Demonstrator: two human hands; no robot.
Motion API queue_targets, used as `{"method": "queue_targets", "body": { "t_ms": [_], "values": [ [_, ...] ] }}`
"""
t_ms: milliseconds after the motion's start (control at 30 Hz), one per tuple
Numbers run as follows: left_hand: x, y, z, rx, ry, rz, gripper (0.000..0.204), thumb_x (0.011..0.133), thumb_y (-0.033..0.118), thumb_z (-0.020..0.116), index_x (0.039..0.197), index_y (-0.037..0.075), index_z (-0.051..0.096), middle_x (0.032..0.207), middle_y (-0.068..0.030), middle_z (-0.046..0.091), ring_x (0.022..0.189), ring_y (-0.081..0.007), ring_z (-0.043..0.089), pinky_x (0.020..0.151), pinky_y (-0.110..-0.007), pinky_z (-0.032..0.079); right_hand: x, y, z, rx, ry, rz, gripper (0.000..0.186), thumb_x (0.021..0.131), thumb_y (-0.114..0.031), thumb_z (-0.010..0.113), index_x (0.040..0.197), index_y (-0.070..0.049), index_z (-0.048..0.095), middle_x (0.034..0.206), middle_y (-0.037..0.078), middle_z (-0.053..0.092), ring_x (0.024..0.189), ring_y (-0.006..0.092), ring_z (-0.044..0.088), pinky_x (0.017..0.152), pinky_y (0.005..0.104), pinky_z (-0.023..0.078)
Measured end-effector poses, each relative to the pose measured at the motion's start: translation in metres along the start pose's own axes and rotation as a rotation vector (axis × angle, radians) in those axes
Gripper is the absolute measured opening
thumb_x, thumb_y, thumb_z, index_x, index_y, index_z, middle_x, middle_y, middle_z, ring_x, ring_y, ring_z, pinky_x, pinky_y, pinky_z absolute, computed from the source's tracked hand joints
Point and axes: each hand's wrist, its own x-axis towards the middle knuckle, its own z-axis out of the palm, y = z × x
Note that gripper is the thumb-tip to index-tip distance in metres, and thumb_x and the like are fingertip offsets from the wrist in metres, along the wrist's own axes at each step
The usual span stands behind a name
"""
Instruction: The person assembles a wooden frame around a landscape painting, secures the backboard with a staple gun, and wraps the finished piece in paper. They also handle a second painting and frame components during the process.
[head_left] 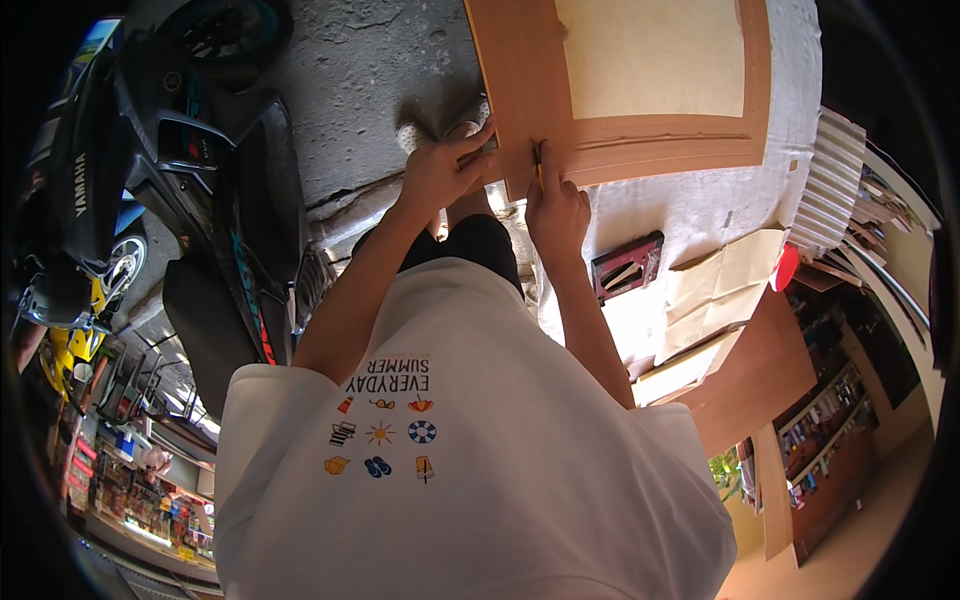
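Note:
A wooden panel (535,110), orange-brown with a pale inset (655,60), stands before me at the upper middle. My left hand (445,172) is at its left edge, fingers stretched and apart, the tips seeming to touch the edge. On the panel's near left corner, my right hand (560,212) closes round a slim tool (540,168) with a yellowish part and a dark tip. The tip meets the wood there; its exact kind is too small to tell. Dark lines mark the frame along the near side of the inset.
A black motorcycle (215,190) stands close on my left, a yellow one (75,345) behind it. To the right are a dark red tool case (628,267), brown paper sheets (720,285), a red round object (785,267) and corrugated sheeting (830,180). Rough concrete floor (375,75) lies beyond the motorcycle.

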Motion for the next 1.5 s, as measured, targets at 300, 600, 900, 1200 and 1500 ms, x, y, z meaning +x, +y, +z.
{"method": "queue_targets", "body": {
  "t_ms": [300, 600, 900, 1200, 1500],
  "values": [
    [0.001, -0.003, -0.001, 0.044, -0.068, -0.058, 0.047, 0.086, 0.041, 0.072, 0.132, 0.032, 0.063, 0.072, -0.0110, 0.071, 0.067, -0.0263, 0.071, 0.067, -0.034, 0.055, -0.052, 0.018, -0.001, -0.031, -0.109, 0.051, 0.054, 0.091, -0.017, 0.062, 0.144, -0.015, 0.050, 0.061, 0.008, 0.060, 0.058, 0.0253, 0.060, 0.064, 0.0402, 0.044],
    [0.003, 0.004, -0.006, 0.088, -0.139, -0.105, 0.047, 0.089, 0.042, 0.068, 0.134, 0.035, 0.060, 0.074, -0.0117, 0.070, 0.070, -0.0292, 0.070, 0.069, -0.037, 0.055, 0.014, 0.033, -0.004, 0.016, 0.235, 0.014, 0.071, 0.088, -0.041, 0.070, 0.144, -0.005, 0.045, 0.074, 0.010, 0.066, 0.070, 0.0285, 0.061, 0.074, 0.0420, 0.040],
    [0.006, 0.014, -0.017, 0.048, -0.241, -0.150, 0.057, 0.090, 0.037, 0.064, 0.145, 0.034, 0.048, 0.068, -0.0125, 0.066, 0.066, -0.0304, 0.067, 0.066, -0.039, 0.053, 0.025, 0.023, -0.006, -0.005, 0.100, 0.224, 0.092, 0.079, -0.053, 0.073, 0.147, -0.004, 0.037, 0.103, 0.012, 0.071, 0.085, 0.0296, 0.063, 0.081, 0.0445, 0.036],
    [-0.025, 0.007, -0.088, 0.271, -0.337, -0.141, 0.072, 0.084, 0.032, 0.068, 0.150, 0.027, 0.041, 0.063, -0.0101, 0.064, 0.061, -0.0295, 0.066, 0.061, -0.040, 0.050, 0.030, 0.021, -0.015, 0.038, 0.029, 0.224, 0.095, 0.077, -0.053, 0.074, 0.147, -0.002, 0.035, 0.091, 0.009, 0.071, 0.086, 0.0291, 0.064, 0.083, 0.0454, 0.035],
    [-0.033, 0.013, -0.096, 0.182, -0.273, -0.173, 0.067, 0.086, 0.037, 0.068, 0.147, 0.021, 0.047, 0.055, -0.0089, 0.057, 0.050, -0.0253, 0.058, 0.056, -0.038, 0.047, 0.029, 0.014, -0.011, 0.063, 0.080, 0.233, 0.104, 0.069, -0.062, 0.075, 0.145, -0.001, 0.037, 0.092, 0.006, 0.071, 0.089, 0.0273, 0.063, 0.083, 0.0442, 0.035]
  ]
}}
